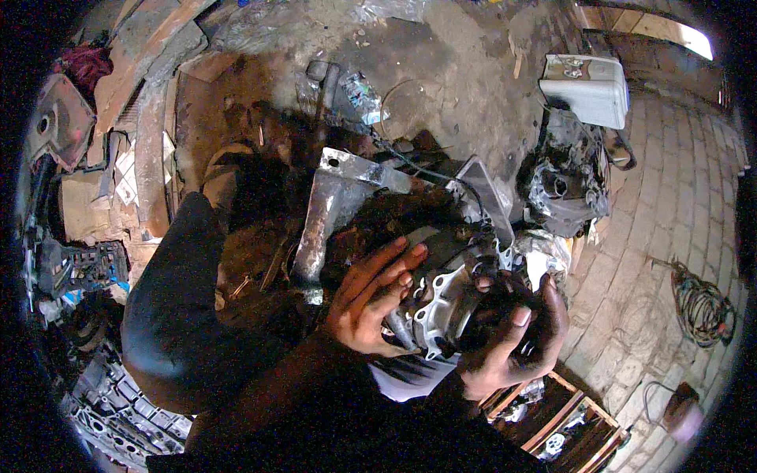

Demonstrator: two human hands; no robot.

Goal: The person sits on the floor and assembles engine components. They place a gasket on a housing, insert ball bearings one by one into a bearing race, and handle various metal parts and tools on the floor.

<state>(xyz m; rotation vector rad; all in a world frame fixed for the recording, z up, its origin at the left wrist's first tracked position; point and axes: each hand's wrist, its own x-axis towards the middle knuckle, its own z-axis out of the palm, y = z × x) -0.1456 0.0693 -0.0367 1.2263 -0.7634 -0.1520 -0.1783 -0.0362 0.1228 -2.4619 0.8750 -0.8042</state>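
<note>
Low in the middle of the head view, a silver cast-metal machine part (pixel 446 307) with a holed flange sits between my hands. My left hand (pixel 371 303) lies along its left side, fingers stretched out and slightly apart. On the other side my right hand (pixel 520 339) curls its fingers and thumb around the part's dark, greasy right end. Shadow hides where those fingertips touch. Just beyond stands a rusty metal bracket or stand (pixel 323 213) with a hole in its top plate. Dark machinery under the part is mostly in shadow.
A greasy gearbox-like casting (pixel 560 185) stands at right, near a white plastic container (pixel 587 91). A divided wooden box (pixel 564 414) holds metal parts. Coiled cable (pixel 702 307) lies on the brick floor. An engine block (pixel 118 406) is at lower left; a hammer (pixel 325 91) lies ahead.
</note>
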